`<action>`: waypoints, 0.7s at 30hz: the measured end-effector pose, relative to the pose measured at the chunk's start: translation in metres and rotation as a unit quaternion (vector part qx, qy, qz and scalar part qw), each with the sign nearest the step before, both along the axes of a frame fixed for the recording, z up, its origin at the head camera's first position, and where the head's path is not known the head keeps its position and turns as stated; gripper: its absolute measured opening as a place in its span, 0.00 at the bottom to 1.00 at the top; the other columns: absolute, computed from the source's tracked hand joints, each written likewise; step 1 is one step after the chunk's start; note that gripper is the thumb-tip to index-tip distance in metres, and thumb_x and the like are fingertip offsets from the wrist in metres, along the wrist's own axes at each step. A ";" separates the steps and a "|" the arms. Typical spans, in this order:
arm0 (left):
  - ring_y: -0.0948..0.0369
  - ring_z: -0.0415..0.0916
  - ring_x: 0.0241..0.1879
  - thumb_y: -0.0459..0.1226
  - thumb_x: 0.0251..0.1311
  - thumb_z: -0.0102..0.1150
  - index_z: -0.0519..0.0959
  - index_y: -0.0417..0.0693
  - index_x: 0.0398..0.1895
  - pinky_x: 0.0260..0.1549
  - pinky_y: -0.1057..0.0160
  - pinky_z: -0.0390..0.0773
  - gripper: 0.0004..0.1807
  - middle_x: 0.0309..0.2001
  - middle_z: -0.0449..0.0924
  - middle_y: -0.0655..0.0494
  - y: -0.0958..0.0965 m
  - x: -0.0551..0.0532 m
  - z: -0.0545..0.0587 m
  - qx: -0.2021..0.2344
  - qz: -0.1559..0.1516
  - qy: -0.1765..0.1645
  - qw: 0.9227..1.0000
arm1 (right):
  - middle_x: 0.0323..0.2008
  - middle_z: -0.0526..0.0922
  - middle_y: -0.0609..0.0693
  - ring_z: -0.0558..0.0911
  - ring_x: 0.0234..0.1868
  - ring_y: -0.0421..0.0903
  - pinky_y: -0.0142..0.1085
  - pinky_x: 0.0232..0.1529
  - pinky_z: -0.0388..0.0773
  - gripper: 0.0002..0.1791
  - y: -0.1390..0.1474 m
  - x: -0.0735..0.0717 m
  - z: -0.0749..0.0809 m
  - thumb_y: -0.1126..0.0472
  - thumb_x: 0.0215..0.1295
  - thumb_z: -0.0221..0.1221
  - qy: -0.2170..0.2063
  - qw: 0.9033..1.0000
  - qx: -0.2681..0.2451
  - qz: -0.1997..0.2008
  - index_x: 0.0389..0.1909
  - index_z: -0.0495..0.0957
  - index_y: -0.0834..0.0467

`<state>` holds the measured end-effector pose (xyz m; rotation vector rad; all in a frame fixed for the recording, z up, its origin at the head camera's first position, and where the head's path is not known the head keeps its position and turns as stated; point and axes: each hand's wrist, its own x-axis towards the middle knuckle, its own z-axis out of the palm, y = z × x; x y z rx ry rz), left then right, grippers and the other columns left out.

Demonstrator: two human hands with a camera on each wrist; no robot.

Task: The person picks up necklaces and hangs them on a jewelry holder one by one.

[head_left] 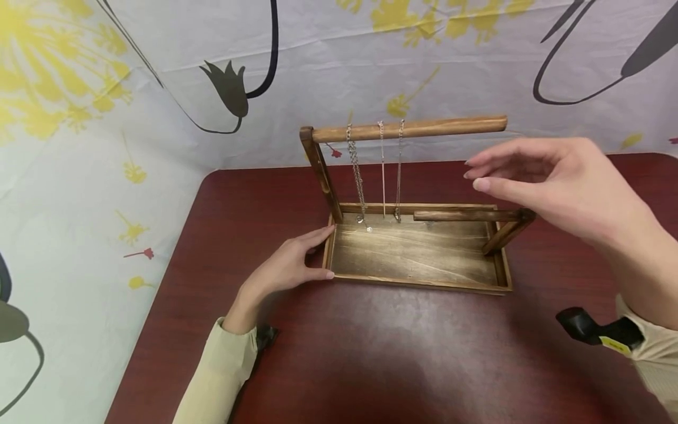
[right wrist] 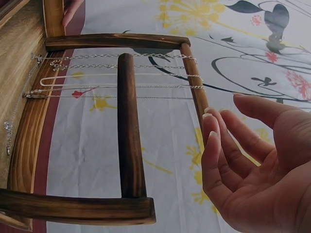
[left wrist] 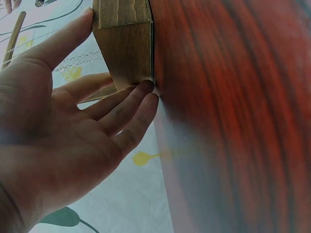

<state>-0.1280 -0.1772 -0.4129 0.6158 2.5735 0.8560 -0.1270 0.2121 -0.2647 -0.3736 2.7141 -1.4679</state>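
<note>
A wooden jewelry stand [head_left: 408, 282] has a shallow tray base, a tall bar [head_left: 450, 126] and a lower, shorter bar [head_left: 461, 216]. Several silver-toned necklaces hang from the left half of the tall bar, among them a chain necklace [head_left: 356, 171] with small pendants near the tray floor. At the tray's left end, my left hand [head_left: 283, 265] rests its thumb by the front corner and its outstretched fingers along the end wall [left wrist: 129, 53]. My right hand [head_left: 561, 182] is raised beyond the tall bar's free right end, fingers gently bent, holding nothing [right wrist: 262, 160].
Beneath the stand is a dark red wood-grain table [head_left: 371, 347]. Behind and to the left hangs a white cloth [head_left: 175, 41] printed with yellow and grey flowers. The lower bar's support [head_left: 503, 235] rises at the tray's right end, below my right hand.
</note>
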 end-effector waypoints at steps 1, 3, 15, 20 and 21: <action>0.58 0.57 0.73 0.47 0.55 0.73 0.57 0.56 0.78 0.69 0.54 0.61 0.49 0.75 0.58 0.56 0.000 0.000 0.000 0.001 -0.001 0.002 1.000 | 0.38 0.88 0.47 0.85 0.31 0.39 0.28 0.27 0.77 0.14 0.001 0.000 -0.001 0.54 0.61 0.69 0.001 1.000 -0.003 0.000 0.48 0.86 0.50; 0.57 0.57 0.73 0.47 0.55 0.73 0.57 0.55 0.78 0.69 0.53 0.61 0.49 0.75 0.58 0.56 0.000 0.000 0.000 0.003 -0.002 0.004 1.000 | 0.38 0.88 0.46 0.85 0.31 0.39 0.27 0.27 0.77 0.14 0.002 0.001 -0.003 0.56 0.61 0.70 0.008 1.000 -0.008 0.000 0.48 0.86 0.51; 0.59 0.56 0.73 0.47 0.55 0.73 0.57 0.55 0.78 0.69 0.54 0.60 0.50 0.75 0.58 0.58 0.000 0.000 -0.001 0.004 -0.002 0.002 1.000 | 0.40 0.88 0.41 0.85 0.33 0.38 0.26 0.27 0.74 0.15 0.008 0.012 -0.021 0.60 0.61 0.70 0.005 1.000 0.013 0.006 0.49 0.85 0.47; 0.58 0.56 0.73 0.46 0.55 0.73 0.57 0.54 0.78 0.69 0.53 0.60 0.49 0.75 0.58 0.57 -0.001 0.000 -0.002 0.009 -0.005 0.005 1.000 | 0.41 0.88 0.42 0.85 0.31 0.38 0.26 0.27 0.73 0.15 0.006 0.014 -0.026 0.61 0.61 0.70 0.011 1.000 0.011 0.019 0.48 0.85 0.47; 0.57 0.56 0.73 0.46 0.55 0.73 0.57 0.54 0.78 0.69 0.53 0.60 0.49 0.75 0.58 0.56 -0.001 0.000 -0.002 0.011 -0.006 0.006 1.000 | 0.41 0.88 0.42 0.85 0.31 0.39 0.26 0.27 0.73 0.15 0.006 0.014 -0.026 0.61 0.61 0.69 0.009 1.000 0.011 0.019 0.48 0.85 0.47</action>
